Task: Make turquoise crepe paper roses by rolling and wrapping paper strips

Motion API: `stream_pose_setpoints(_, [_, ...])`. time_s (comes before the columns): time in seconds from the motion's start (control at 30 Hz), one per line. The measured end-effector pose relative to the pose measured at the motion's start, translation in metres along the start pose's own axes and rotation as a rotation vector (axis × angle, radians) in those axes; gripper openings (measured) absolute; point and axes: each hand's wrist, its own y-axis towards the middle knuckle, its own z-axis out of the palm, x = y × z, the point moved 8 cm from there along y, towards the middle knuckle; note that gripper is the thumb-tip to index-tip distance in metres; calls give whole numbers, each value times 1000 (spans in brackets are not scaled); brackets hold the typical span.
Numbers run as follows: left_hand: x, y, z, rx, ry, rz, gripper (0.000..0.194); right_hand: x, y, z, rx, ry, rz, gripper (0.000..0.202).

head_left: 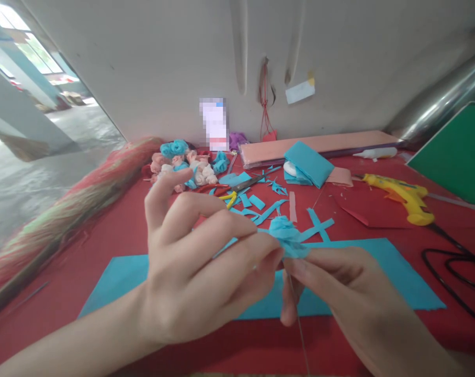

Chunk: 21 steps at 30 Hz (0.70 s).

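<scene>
Over a red table [123, 230], a person's left hand [210, 262] and right hand [339, 283] met at 1 blue paper flower [283, 233], held above a blue paper sheet [115, 277]; the right thumb and forefinger pinched the flower's base, while the left thumb and forefinger closed on its left side, the other 3 left fingers bent and loose; a thin wire [301, 335] hung down below the flower; beyond the hands lay blue strips [319, 228] and a pair of scissors [248, 183], with a heap of pink, white and blue paper flowers [200, 170] farther back to the left; to the right rested a yellow glue gun [402, 195], near a white bottle [379, 152].
</scene>
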Motion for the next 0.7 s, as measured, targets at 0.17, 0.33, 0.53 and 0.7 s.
stream_pose_setpoints(0.17, [-3, -6, 3, 7, 99, 47, 13, -10, -5, 3, 16, 47, 74, 35])
stream_pose_setpoints(0.33, [-6, -8, 1, 2, 142, 65, 13, -11, -7, 10, 86, 164, 97, 33])
stream_pose_setpoints(0.53, [-16, -3, -4, 15, 165, 96, 20, -13, -9, 10, 38, 109, 123, 31])
stream_pose_setpoints(0.7, [-12, 1, -4, 23, 67, -1, 17, -15, -10, 14, 78, 99, 115, 30])
